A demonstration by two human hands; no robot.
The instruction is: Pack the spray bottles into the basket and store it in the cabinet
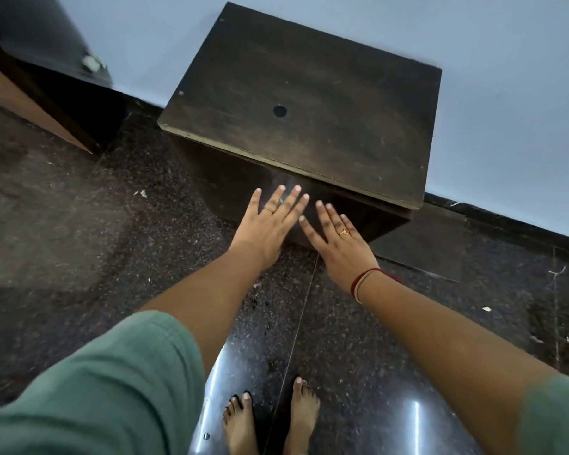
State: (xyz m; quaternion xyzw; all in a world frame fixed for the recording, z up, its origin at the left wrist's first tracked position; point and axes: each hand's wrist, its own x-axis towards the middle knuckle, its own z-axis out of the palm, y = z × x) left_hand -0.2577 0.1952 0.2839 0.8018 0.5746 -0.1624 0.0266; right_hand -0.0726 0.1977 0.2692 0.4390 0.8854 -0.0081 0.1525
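A low dark wooden cabinet [309,103] stands against the pale wall, with a small round hole in its top. My left hand [266,224] and my right hand [339,244] are stretched out side by side in front of its dark front face, fingers spread, palms toward it, holding nothing. Whether they touch the front I cannot tell. No spray bottle and no basket are in view; the cabinet's inside is hidden.
The floor is dark polished speckled stone [112,241] with a few scraps on it. A brown wooden piece of furniture [30,103] stands at the left beside a dark blurred object. My bare feet [270,418] are at the bottom, close to the cabinet.
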